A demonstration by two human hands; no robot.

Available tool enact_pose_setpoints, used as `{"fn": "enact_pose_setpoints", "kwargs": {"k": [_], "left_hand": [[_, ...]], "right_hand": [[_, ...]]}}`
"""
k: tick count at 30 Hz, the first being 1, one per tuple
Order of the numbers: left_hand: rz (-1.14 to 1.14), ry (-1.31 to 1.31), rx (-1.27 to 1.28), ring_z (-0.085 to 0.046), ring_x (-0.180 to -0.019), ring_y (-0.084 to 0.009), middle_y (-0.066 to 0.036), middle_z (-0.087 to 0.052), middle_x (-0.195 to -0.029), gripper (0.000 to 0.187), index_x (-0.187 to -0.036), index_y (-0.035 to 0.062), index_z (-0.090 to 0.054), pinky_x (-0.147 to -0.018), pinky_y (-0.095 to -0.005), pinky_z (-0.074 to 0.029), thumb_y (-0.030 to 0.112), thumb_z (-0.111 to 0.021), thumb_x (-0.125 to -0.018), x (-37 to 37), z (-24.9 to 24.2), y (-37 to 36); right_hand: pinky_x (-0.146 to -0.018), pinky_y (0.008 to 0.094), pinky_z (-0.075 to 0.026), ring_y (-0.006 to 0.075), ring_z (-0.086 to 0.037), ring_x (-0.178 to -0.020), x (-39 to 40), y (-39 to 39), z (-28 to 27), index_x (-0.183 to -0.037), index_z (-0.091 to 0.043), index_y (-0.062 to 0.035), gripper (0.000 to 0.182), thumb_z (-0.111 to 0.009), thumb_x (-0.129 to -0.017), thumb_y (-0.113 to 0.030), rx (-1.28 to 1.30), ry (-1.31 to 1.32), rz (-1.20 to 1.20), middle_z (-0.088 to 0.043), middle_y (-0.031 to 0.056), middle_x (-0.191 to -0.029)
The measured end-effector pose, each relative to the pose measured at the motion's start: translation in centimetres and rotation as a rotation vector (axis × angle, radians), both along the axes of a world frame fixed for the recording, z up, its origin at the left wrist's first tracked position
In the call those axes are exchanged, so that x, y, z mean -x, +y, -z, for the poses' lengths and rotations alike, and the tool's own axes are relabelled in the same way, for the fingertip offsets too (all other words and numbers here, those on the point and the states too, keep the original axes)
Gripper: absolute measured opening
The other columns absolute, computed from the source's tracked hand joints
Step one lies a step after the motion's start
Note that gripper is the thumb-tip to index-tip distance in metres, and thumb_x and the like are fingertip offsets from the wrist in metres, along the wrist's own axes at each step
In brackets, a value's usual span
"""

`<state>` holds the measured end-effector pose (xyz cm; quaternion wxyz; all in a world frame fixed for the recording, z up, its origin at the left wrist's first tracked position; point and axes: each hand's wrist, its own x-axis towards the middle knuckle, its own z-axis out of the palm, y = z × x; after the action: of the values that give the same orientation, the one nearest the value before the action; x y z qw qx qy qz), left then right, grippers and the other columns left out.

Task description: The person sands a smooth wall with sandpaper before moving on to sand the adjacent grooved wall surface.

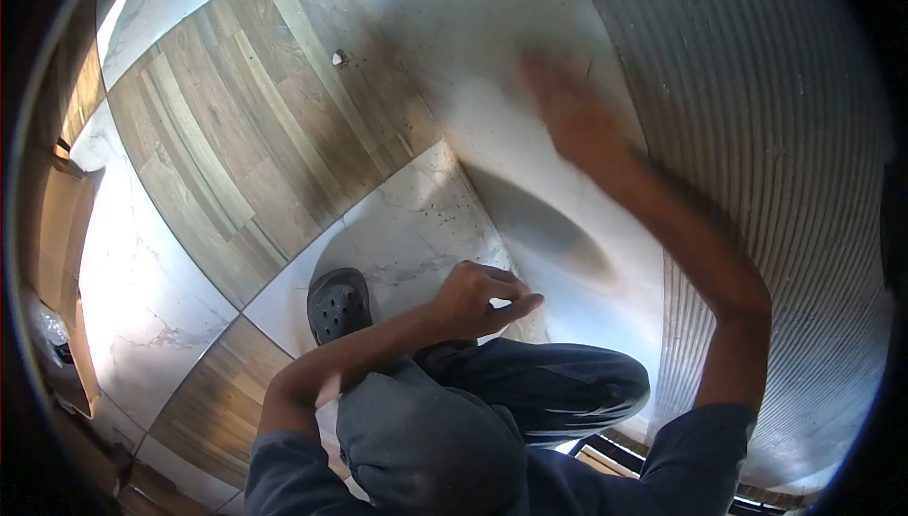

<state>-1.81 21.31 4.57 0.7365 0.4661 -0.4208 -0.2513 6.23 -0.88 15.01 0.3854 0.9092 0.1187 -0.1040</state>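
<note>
My left hand (484,297) is held over the marbled white tile beside my bent knee. Its fingers are curled and the thumb comes close to the index fingertip, with a small gap behind them and nothing visible inside. Farther forward, my right hand (579,119) is in front of a smooth white surface (511,100), the arm stretched out. Motion smears its fingers, so whether it holds anything cannot be made out. Beside the right forearm is a grey surface with combed ridges (794,185).
Wood-look tiles (236,128) alternate with marbled white tiles (142,298). Crumbs and a small white chip (338,58) lie on the floor. My foot wears a dark clog (339,306). Opened cardboard (61,232) stands along the left edge.
</note>
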Motion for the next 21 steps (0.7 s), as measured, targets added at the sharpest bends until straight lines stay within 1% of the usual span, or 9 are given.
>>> {"fn": "enact_pose_setpoints", "kwargs": {"k": [1,2,3,6,7,12,14,16,21], "left_hand": [[-0.051,-0.003,-0.008,-0.066,-0.056,-0.0206,-0.009,-0.070,-0.070,0.024,-0.068,0.0045,-0.071,-0.051,-0.0305,-0.051,0.021,-0.067,-0.086,-0.2,0.3,0.2],[-0.058,-0.006,0.009,-0.066,-0.056,-0.0206,-0.009,-0.070,-0.070,0.024,-0.068,0.0045,-0.071,-0.051,-0.0305,-0.051,0.021,-0.067,-0.086,-0.9,0.4,0.4],[-0.045,0.036,-0.037,-0.066,-0.057,-0.0207,-0.009,-0.070,-0.072,0.023,-0.069,0.0049,-0.071,-0.052,-0.0307,-0.051,0.020,-0.067,-0.086,-1.2,0.5,0.8],[-0.009,0.068,-0.115,-0.068,-0.060,-0.0218,-0.009,-0.071,-0.076,0.022,-0.071,0.0064,-0.072,-0.056,-0.0318,-0.053,0.022,-0.067,-0.086,-1.5,-0.2,-0.4],[-0.001,0.033,-0.071,-0.068,-0.061,-0.0225,-0.009,-0.071,-0.076,0.023,-0.071,0.0067,-0.072,-0.057,-0.0322,-0.053,0.023,-0.066,-0.086,-1.1,-0.5,-1.2],[0.189,-0.125,-0.078,-0.067,-0.064,-0.0252,-0.007,-0.071,-0.076,0.032,-0.072,0.0076,-0.071,-0.061,-0.0348,-0.052,0.033,-0.063,-0.088,0.1,-1.3,-1.0],[0.163,-0.097,-0.069,-0.067,-0.065,-0.0252,-0.007,-0.071,-0.077,0.034,-0.072,0.0080,-0.072,-0.062,-0.0353,-0.052,0.037,-0.062,-0.087,-0.1,0.0,-0.4],[0.118,-0.154,-0.127,-0.068,-0.064,-0.0206,-0.008,-0.072,-0.079,0.029,-0.075,0.0045,-0.071,-0.057,-0.0318,-0.052,0.030,-0.063,-0.088,-1.0,0.3,0.4],[0.139,-0.084,-0.104,-0.068,-0.067,-0.0252,-0.008,-0.071,-0.079,0.034,-0.075,0.0069,-0.072,-0.062,-0.0347,-0.052,0.036,-0.062,-0.088,-1.1,-0.2,-0.9]], "right_hand": [[-0.113,0.0374,-0.028,0.0252,-0.035,-0.134,4.1,-1.7,1.9,-0.136,-0.041,-0.0012,0.051,-0.051,-0.087,-0.011,-0.278,0.006,0.124,-0.033,0.0148,-0.147],[-0.110,0.0402,-0.031,0.0282,-0.035,-0.135,7.6,-2.1,0.9,-0.141,-0.035,-0.0035,0.055,-0.045,-0.088,-0.008,-0.032,0.411,0.089,-0.027,0.0176,-0.149],[-0.110,0.0406,-0.032,0.0304,-0.039,-0.131,11.4,-4.4,0.7,-0.142,-0.034,-0.0047,0.053,-0.044,-0.090,-0.009,-0.456,0.437,0.098,-0.033,0.0171,-0.147],[-0.110,0.0382,-0.031,0.0292,-0.045,-0.126,7.2,-2.7,-3.2,-0.143,-0.033,-0.0045,0.056,-0.046,-0.088,-0.010,-0.306,0.401,0.292,-0.040,0.0153,-0.143],[-0.109,0.0376,-0.032,0.0276,-0.049,-0.123,4.4,-3.4,-3.0,-0.142,-0.035,-0.0041,0.055,-0.046,-0.088,-0.011,-0.147,0.101,-0.087,-0.045,0.0137,-0.140],[-0.114,0.0382,-0.024,0.0256,-0.035,-0.135,-1.2,0.0,-3.5,-0.143,-0.031,-0.0023,0.059,-0.047,-0.087,-0.009,0.187,-0.019,-0.085,-0.041,0.0158,-0.142],[-0.112,0.0336,-0.029,0.0224,-0.043,-0.130,7.3,-2.3,-0.1,-0.142,-0.033,-0.0018,0.061,-0.047,-0.083,-0.006,-0.196,0.168,0.118,-0.037,0.0123,-0.146],[-0.112,0.0341,-0.028,0.0222,-0.038,-0.133,11.1,-2.8,-2.6,-0.142,-0.033,-0.0001,0.062,-0.048,-0.082,-0.005,-0.140,0.544,-0.033,-0.035,0.0091,-0.148],[-0.114,0.0402,-0.023,0.0300,-0.031,-0.137,-0.8,-0.4,-6.7,-0.143,-0.025,0.0043,0.064,-0.049,-0.085,-0.008,0.022,0.072,-0.086,-0.033,0.0191,-0.147]]}}
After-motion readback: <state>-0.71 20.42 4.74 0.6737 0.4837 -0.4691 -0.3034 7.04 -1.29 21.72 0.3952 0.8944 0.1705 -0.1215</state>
